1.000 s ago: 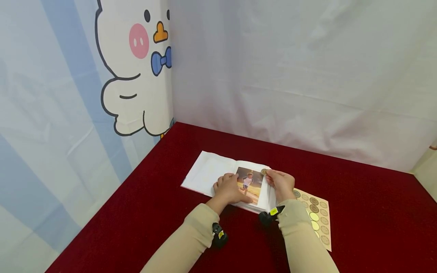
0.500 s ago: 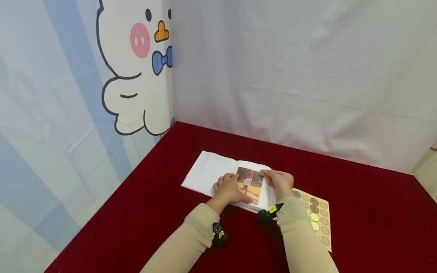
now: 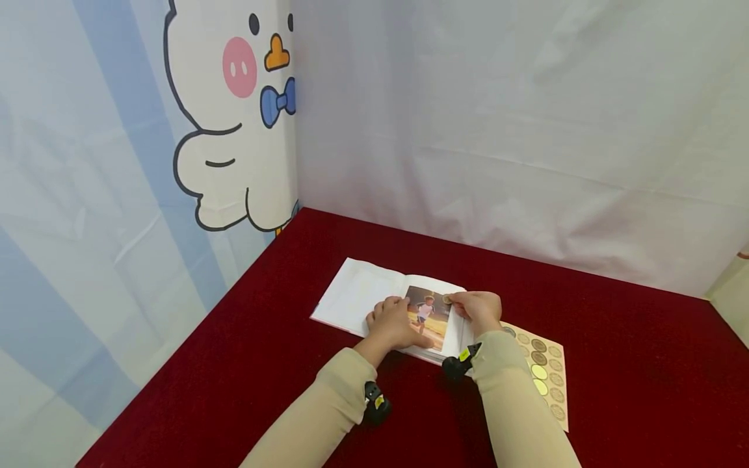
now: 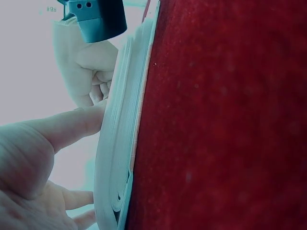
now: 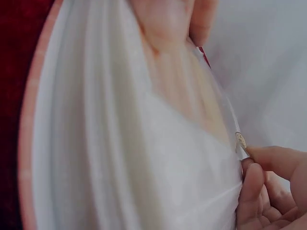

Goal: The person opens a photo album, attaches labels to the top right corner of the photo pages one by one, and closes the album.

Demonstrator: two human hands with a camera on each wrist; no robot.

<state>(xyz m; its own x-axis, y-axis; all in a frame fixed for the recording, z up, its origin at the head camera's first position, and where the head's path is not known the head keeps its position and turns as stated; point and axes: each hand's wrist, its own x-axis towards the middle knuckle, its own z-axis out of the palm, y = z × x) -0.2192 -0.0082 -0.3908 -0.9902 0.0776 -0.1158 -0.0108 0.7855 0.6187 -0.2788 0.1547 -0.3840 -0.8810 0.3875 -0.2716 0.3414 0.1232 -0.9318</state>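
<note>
An album lies spread on the table, its pages white. On the right-hand page is a photo of a running child. My left hand rests across the album with fingers spread, thumb along the photo's lower edge and fingertips at its left side. In the left wrist view the thumb reaches to the edge of the thick page stack. Thumb and fingers of my right hand pinch a small round gold sticker at the photo's upper right corner. Part of the sticker is hidden behind the fingertips.
A sheet of round gold and brown stickers lies right of the album, partly under the right forearm. Several of its spots are bare yellow. Dark red cloth covers the table. Pale curtains hang behind and a duck-print one at left.
My right hand has shifted slightly left, bringing the sticker from beside the photo's edge onto its upper right corner. The left hand and album have stayed in place.
</note>
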